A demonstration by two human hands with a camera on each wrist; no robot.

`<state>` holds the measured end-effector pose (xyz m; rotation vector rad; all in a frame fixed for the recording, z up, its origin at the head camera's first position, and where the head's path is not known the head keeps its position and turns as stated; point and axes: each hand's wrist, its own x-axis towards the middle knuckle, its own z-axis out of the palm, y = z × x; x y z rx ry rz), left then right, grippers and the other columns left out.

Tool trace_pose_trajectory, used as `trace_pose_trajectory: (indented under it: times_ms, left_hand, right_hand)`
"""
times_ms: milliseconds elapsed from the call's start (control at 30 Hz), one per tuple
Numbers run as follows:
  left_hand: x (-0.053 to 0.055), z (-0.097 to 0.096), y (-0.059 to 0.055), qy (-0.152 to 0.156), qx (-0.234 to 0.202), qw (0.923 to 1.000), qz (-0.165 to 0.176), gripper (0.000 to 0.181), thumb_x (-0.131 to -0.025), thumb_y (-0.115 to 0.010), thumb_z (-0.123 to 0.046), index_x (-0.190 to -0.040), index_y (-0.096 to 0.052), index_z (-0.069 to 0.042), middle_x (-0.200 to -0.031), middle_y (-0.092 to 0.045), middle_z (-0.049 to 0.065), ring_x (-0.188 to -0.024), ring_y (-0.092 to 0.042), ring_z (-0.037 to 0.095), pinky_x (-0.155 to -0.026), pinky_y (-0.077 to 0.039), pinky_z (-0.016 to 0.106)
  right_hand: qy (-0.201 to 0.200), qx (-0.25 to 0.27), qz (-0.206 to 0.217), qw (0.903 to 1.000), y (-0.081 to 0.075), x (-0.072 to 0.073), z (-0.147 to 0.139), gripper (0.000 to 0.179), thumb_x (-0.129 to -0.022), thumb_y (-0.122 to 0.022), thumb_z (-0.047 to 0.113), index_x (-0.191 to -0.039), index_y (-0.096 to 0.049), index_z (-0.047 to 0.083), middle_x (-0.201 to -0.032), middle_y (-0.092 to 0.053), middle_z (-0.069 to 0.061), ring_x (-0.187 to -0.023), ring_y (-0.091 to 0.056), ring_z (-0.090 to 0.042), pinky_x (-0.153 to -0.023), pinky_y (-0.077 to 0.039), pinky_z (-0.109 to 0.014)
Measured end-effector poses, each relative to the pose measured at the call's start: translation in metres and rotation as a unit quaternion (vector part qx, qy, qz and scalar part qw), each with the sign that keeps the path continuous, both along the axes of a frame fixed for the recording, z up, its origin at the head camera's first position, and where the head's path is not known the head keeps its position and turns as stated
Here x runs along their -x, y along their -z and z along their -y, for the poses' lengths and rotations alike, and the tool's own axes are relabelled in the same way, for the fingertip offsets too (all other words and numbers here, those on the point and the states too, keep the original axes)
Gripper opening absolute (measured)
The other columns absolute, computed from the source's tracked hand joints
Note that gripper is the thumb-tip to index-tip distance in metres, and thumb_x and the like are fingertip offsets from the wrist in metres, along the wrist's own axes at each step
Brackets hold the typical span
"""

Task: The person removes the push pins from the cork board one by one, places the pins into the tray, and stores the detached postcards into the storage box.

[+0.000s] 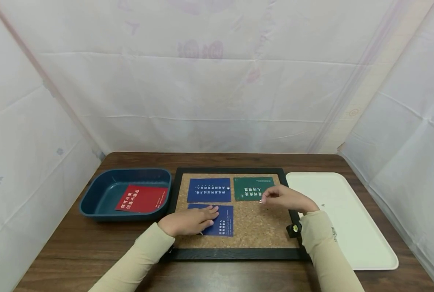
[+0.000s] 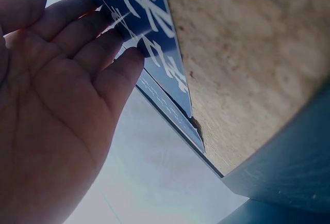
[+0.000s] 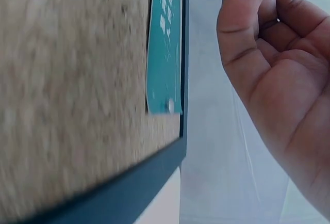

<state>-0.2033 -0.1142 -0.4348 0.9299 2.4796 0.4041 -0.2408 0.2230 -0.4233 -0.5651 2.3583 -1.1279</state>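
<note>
My left hand lies with straight fingers on the lower blue card, which has white writing and rests on the framed corkboard. Over the lower edge of a green card, my right hand brings thumb and forefinger together on a tiny pale thumbtack. Those fingertips are cut off in the right wrist view. A second blue card sits at the board's upper left, with a silvery tack at its right edge. Another tack shows at a corner of the green card.
On the left, a dark blue tray holds a red card with white writing. A cream tray stands right of the board, under my right forearm. The black frame borders the cork, and a white sheet hangs behind the wooden table.
</note>
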Motion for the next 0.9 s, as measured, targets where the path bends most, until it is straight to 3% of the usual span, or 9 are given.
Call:
trace_pose_trajectory:
  times_ms: [300, 467, 533, 667, 900]
  left_hand:
    - [0.001, 0.001, 0.001, 0.001, 0.000, 1.0000, 0.001, 0.045, -0.103, -0.043, -0.028, -0.145, -0.044, -0.013, -0.156, -0.032, 0.001, -0.146, -0.028, 0.019, -0.115, -0.032, 0.044]
    - [0.001, 0.000, 0.001, -0.001, 0.001, 1.0000, 0.002, 0.045, -0.103, -0.044, -0.028, -0.145, -0.044, -0.014, -0.156, -0.032, 0.001, -0.146, -0.027, 0.019, -0.115, -0.031, 0.044]
    - [0.001, 0.000, 0.001, -0.002, 0.003, 1.0000, 0.004, 0.045, -0.103, -0.044, -0.028, -0.146, -0.044, -0.014, -0.156, -0.032, 0.001, -0.146, -0.027, 0.019, -0.115, -0.031, 0.045]
    - [0.001, 0.000, 0.001, -0.003, 0.004, 1.0000, 0.007, 0.045, -0.103, -0.044, -0.028, -0.146, -0.043, -0.014, -0.156, -0.032, 0.001, -0.146, -0.026, 0.019, -0.115, -0.031, 0.045]
    - [0.001, 0.001, 0.002, -0.002, 0.004, 1.0000, 0.008, 0.045, -0.103, -0.044, -0.028, -0.146, -0.043, -0.015, -0.156, -0.032, 0.001, -0.146, -0.027, 0.019, -0.115, -0.031, 0.045]
  right_hand:
    - [0.037, -0.001, 0.001, 0.9993, -0.004, -0.003, -0.026, 0.025, -0.099, -0.053, 0.022, -0.099, -0.065, 0.000, -0.109, -0.063, -0.014, -0.087, -0.052, -0.023, -0.076, -0.047, -0.038]
    - [0.054, 0.003, 0.001, 0.9985, -0.003, -0.005, -0.044, 0.031, -0.098, -0.056, 0.027, -0.100, -0.063, -0.003, -0.098, -0.062, -0.015, -0.085, -0.056, -0.024, -0.077, -0.050, -0.038]
    - [0.056, 0.004, -0.003, 0.9984, -0.004, -0.005, -0.051, 0.032, -0.098, -0.055, 0.028, -0.100, -0.062, -0.004, -0.084, -0.058, -0.012, -0.080, -0.054, -0.023, -0.075, -0.048, -0.038]
    - [0.065, 0.004, -0.009, 0.9979, -0.006, -0.008, -0.063, 0.036, -0.098, -0.055, 0.031, -0.098, -0.060, -0.005, -0.075, -0.049, -0.003, -0.076, -0.051, -0.018, -0.074, -0.041, -0.036]
    - [0.086, -0.008, -0.014, 0.9962, -0.006, -0.012, -0.087, 0.030, -0.100, -0.051, 0.022, -0.105, -0.060, -0.005, -0.083, -0.053, -0.004, -0.080, -0.051, -0.012, -0.081, -0.042, -0.035]
